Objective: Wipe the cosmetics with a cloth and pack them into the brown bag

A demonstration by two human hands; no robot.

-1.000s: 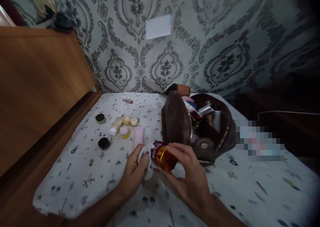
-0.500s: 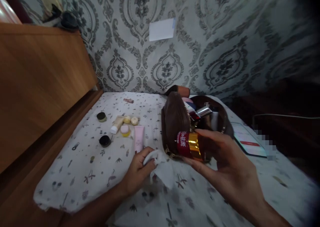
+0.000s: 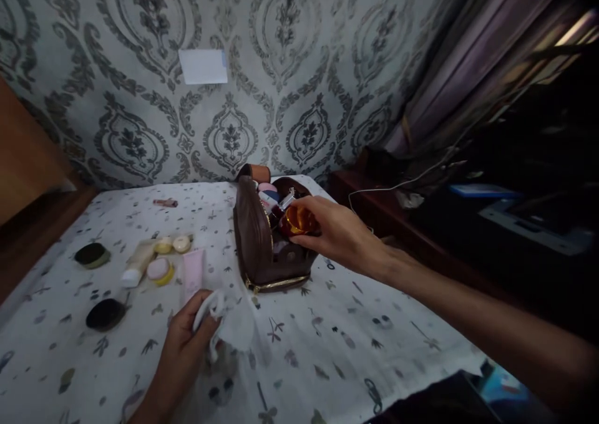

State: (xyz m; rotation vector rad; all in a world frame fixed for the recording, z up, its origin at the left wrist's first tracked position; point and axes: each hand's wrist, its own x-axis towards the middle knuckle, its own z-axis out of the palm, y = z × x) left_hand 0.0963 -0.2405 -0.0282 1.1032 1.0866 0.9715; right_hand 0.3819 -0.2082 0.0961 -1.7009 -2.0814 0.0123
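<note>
My right hand [image 3: 337, 231] is closed on a red jar with a gold lid [image 3: 299, 220], held at the opening of a brown zipped bag [image 3: 253, 231]. Inside the bag are a silver-topped item [image 3: 287, 199] and other cosmetics. A crumpled white cloth [image 3: 234, 324] is pinched in my left hand [image 3: 189, 330], low and left of the bag. Just beyond that hand lies a pink tube [image 3: 193, 269]. Farther left sit a cream tube [image 3: 139, 263], small yellow-and-white jars [image 3: 181, 244] and a pink-lidded jar [image 3: 160, 270].
Two dark-lidded jars [image 3: 105, 315] sit at the left of the patterned white sheet [image 3: 327, 361]. A small pinkish item [image 3: 165, 202] lies near the wall. Wooden furniture [image 3: 28, 149] stands left. A white cable [image 3: 402, 187] runs along the dark right side.
The view has swung right. My right hand has moved the red jar from in front of the bag into its opening. My left hand still holds the cloth.
</note>
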